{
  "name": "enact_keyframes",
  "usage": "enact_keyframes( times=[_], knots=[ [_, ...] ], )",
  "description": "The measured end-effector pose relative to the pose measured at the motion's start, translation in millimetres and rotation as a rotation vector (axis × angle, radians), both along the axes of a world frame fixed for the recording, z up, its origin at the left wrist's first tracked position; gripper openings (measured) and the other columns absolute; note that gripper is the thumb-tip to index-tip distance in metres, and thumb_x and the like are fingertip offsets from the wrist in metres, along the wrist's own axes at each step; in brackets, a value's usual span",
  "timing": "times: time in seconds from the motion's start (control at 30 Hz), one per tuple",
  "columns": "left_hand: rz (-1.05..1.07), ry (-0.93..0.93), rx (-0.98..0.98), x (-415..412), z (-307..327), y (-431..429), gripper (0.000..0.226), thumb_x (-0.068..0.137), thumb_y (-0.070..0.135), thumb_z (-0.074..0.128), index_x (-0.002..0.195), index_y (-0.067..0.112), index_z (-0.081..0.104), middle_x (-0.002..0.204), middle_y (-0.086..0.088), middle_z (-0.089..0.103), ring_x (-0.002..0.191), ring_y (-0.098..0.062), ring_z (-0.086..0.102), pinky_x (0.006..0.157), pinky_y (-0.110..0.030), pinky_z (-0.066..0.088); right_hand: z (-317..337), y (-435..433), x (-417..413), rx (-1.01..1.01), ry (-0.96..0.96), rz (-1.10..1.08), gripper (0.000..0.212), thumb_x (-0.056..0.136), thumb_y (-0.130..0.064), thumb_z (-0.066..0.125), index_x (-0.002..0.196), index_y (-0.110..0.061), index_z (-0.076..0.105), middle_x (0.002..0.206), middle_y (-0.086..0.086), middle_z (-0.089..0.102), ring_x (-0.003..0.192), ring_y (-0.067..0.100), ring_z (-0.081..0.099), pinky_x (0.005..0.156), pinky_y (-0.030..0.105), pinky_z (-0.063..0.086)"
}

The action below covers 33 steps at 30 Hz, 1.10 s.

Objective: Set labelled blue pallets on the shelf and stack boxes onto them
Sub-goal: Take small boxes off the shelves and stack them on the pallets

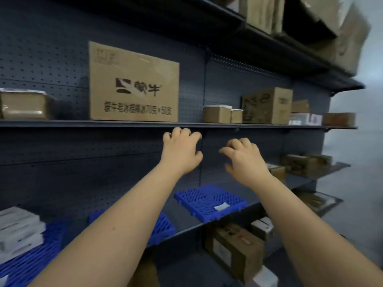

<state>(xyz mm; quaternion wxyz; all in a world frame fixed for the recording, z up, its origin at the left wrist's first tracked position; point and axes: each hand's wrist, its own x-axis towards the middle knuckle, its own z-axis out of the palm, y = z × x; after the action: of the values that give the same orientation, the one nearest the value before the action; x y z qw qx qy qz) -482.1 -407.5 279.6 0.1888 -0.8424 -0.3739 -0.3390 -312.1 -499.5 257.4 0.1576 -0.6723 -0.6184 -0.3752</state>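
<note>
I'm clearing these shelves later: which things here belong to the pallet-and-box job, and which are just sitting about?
Job:
labelled blue pallet
middle blue pallet
left blue pallet carrying white boxes
probably the large printed carton

Lying about:
small cartons right of it
top-shelf cartons
bottom-shelf boxes

The dark grey perforated metal shelf [145,123] looks matt; the slatted blue plastic pallet [209,200] slightly glossy; the large brown cardboard box [133,83] dull, papery.
</note>
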Motion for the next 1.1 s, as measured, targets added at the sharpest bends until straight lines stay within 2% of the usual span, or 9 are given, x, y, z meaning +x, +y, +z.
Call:
enact_keyframes(
  times=[0.1,0.2,0.37,0.53,0.83,0.93,1.1],
  knots=[
    [-0.051,-0.013,0.03,84.7,22.6,-25.6,0.046,0.089,0.044,0.051,0.133,0.029,0.047,0.132,-0.001,0.05,0.125,-0.027,0.038,0.101,-0.047,0.031,28.6,-39.5,77.9,-0.02,-0.039,-0.093,0.048,0.09,-0.031,0.057,0.137,-0.029,0.047,0.135,0.001,0.044,0.122,0.028,0.037,0.096,0.041,0.034],
    [-0.118,-0.018,0.027,169.2,25.7,-47.3,0.045,0.09,0.044,0.051,0.132,0.03,0.047,0.131,0.0,0.05,0.124,-0.027,0.039,0.1,-0.045,0.032,41.6,-76.7,154.2,-0.039,-0.019,-0.15,0.048,0.09,-0.033,0.057,0.137,-0.03,0.046,0.135,0.0,0.044,0.123,0.026,0.037,0.097,0.041,0.037],
    [-0.261,-0.053,-0.054,291.1,3.8,-71.3,0.045,0.091,0.044,0.05,0.134,0.032,0.045,0.131,0.003,0.049,0.126,-0.024,0.038,0.101,-0.045,0.032,25.6,-115.5,264.5,-0.074,0.071,-0.192,0.047,0.089,-0.029,0.059,0.134,-0.031,0.049,0.133,-0.001,0.046,0.119,0.025,0.04,0.094,0.039,0.041],
    [-0.283,0.063,-0.105,405.6,-20.8,-72.9,0.045,0.092,0.036,0.048,0.136,0.032,0.042,0.135,0.0,0.045,0.129,-0.026,0.032,0.103,-0.044,0.028,6.8,-131.6,371.2,-0.026,0.197,-0.258,0.044,0.089,-0.023,0.06,0.132,-0.028,0.052,0.13,-0.001,0.05,0.115,0.025,0.041,0.095,0.035,0.042],
    [-0.329,0.031,-0.014,554.1,-1.5,-7.6,0.048,0.091,0.04,0.049,0.137,0.029,0.043,0.133,0.0,0.048,0.126,-0.027,0.037,0.101,-0.046,0.031,18.1,-77.9,513.8,0.027,0.161,-0.342,0.044,0.089,-0.026,0.062,0.132,-0.029,0.051,0.131,-0.002,0.049,0.117,0.024,0.04,0.095,0.036,0.042],
    [-0.321,0.024,-0.01,595.2,6.1,31.9,0.048,0.091,0.042,0.05,0.137,0.03,0.043,0.132,-0.001,0.049,0.125,-0.027,0.038,0.1,-0.047,0.031,25.5,-44.4,555.7,-0.012,0.141,-0.376,0.043,0.091,-0.027,0.06,0.132,-0.029,0.049,0.13,-0.001,0.049,0.117,0.024,0.041,0.094,0.036,0.041],
    [-0.279,-0.041,0.078,658.9,61.2,110.8,0.044,0.088,0.04,0.051,0.13,0.028,0.047,0.128,-0.002,0.052,0.12,-0.027,0.04,0.097,-0.047,0.032,74.6,16.6,632.5,0.01,0.102,-0.398,0.044,0.086,-0.026,0.061,0.13,-0.027,0.052,0.129,0.001,0.052,0.116,0.026,0.043,0.093,0.042,0.045]
  ],
)
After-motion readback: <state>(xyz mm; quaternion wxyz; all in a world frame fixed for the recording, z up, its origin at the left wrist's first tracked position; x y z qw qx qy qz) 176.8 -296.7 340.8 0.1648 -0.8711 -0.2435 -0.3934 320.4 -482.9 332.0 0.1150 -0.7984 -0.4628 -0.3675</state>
